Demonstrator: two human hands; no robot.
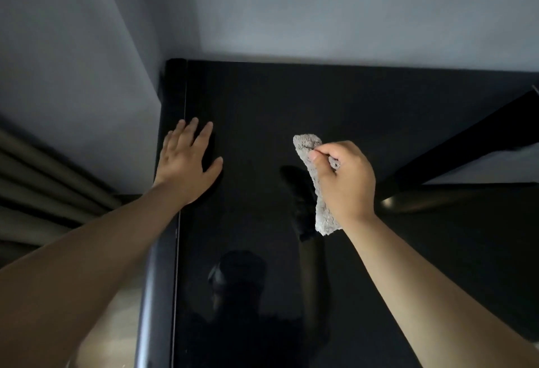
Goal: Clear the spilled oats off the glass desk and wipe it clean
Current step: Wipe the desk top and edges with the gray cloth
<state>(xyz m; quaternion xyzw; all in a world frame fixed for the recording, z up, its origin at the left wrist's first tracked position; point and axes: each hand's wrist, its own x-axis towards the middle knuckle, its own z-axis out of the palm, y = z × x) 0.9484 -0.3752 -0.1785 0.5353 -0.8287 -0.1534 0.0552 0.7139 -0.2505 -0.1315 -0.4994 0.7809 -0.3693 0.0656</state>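
Seemingly we are well into the wiping part of the job: no oats show on the desk, whose dark glass is glossy, throwing back a dim reflection of us and of the cloth. Our left hand lies flat with fingers straight and spread, palm down on the glass near its left edge, holding nothing. Our right hand has its fingers curled round the grey cloth, bunched into a long wad that sticks out above the thumb and hangs below the wrist; it seems raised just off the glass near the middle of the desk, though we cannot be sure of contact. We judge the oats cleared, at least in the part we see, with perhaps a last pass of the cloth left; fine crumbs or smears would not show on so dark a surface. We find no brand, label or writing anywhere.
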